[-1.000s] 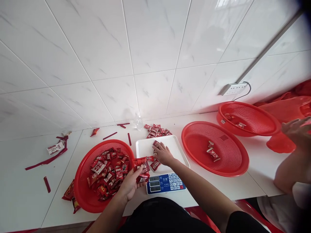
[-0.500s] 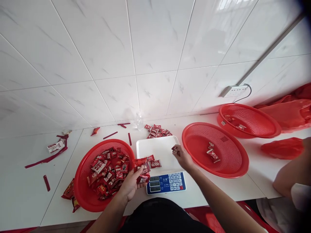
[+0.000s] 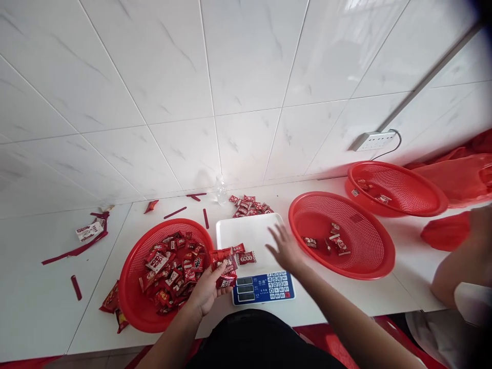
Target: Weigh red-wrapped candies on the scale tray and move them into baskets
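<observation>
My left hand [image 3: 207, 288] grips red snack packets [image 3: 226, 267] between the left basket and the scale; how many it holds I cannot tell. Over the right part of the white scale's pan [image 3: 246, 230], my right hand [image 3: 285, 249] is spread with nothing in it. Small red packets [image 3: 246, 257] lie on the pan beside the held ones. The left red basket [image 3: 128, 271] contains many mixed red packets [image 3: 172, 271]. To the right of the scale, another red basket [image 3: 378, 238] contains several small packets [image 3: 338, 243]. The scale's blue keypad [image 3: 265, 288] faces me.
Small red packets [image 3: 249, 206] are piled behind the scale, near a clear bottle [image 3: 221, 190]. A third red basket [image 3: 418, 189] stands at the back right, below a power strip [image 3: 374, 141]. Dark red strips [image 3: 76, 288] lie at left. Another person's arm [image 3: 457, 256] reaches in at right.
My right hand has opened and let go of a small item. More pieces now lie in the right-hand basket, including one near its left side. My left hand stays on its packets.
</observation>
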The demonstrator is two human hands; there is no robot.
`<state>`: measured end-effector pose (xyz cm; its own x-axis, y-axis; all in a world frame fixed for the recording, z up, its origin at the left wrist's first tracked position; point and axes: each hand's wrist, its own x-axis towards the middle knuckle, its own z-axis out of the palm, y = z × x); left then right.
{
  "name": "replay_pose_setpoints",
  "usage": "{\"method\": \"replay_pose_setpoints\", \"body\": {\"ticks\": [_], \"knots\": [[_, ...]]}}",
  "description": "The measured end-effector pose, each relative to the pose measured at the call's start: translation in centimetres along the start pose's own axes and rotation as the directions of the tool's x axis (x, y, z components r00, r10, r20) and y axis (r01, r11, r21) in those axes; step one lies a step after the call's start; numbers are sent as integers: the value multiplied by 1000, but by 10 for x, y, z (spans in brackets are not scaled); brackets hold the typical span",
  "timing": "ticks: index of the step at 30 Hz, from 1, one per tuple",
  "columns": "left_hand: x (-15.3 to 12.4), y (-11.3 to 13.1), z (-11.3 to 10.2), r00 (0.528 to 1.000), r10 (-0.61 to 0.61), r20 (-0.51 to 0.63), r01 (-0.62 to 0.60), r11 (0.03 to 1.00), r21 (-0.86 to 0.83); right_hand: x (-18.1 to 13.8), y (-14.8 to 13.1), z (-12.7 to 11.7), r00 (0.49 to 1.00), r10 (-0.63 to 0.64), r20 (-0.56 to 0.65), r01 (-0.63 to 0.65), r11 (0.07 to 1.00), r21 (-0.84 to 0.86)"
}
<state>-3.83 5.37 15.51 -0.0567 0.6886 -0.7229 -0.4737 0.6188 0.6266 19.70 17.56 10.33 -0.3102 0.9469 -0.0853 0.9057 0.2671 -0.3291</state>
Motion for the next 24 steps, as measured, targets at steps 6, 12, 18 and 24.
{"method": "replay_pose_setpoints", "body": {"ticks": [6,12,18,24], "knots": [[-5,3,-4,999,12,-49,-13,1000,-25,-7,-73,44,894,-411,179,407,911,65],[-11,0,-7,996,9,-89,-12,999,-33,-3,-54,45,909,-397,127,393,918,58],[-8,-4,0,1000,9,-29,-9,1000,8,-1,-25,37,971,-223,-87,234,963,133],[-10,1,9,1000,10,14,-11,1000,22,0,51,-21,931,126,-342,-34,964,264]]}}
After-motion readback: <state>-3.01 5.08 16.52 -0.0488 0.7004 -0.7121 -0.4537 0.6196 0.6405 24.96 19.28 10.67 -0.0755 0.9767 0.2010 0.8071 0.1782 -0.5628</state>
